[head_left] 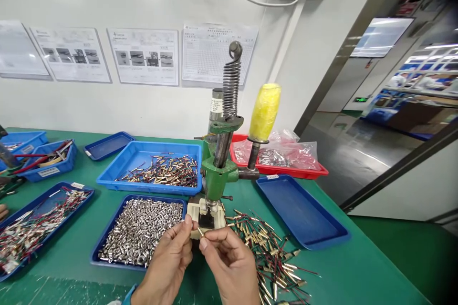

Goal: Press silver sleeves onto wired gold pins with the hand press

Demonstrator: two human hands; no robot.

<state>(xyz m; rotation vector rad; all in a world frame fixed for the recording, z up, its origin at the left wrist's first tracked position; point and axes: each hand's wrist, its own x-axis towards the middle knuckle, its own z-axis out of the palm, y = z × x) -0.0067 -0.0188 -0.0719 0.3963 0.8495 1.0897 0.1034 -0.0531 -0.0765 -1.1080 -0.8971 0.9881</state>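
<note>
My left hand (172, 250) is closed in a pinch in front of the green hand press (216, 181), a small metal piece (194, 225) just showing at its fingertips. Close beside it, my right hand (231, 262) pinches a small brass-coloured cylinder (201, 232) between thumb and forefinger. Any wires on that cylinder are hidden by the fingers. Both hands are just below the press's pale base (193, 212). Left of them, a blue tray (96, 253) holds many short silver metal sleeves (143, 228). Brass cylinders with dark and red wires (265, 243) lie heaped at the right.
The press has a yellow-wrapped handle (265, 112). Behind are a light-blue tray (123, 152) of wired brass pieces and a red tray (311, 174) with plastic bags. A dark-blue tray (304, 212) lies right. Another person's fingers (3, 212) show at the left edge.
</note>
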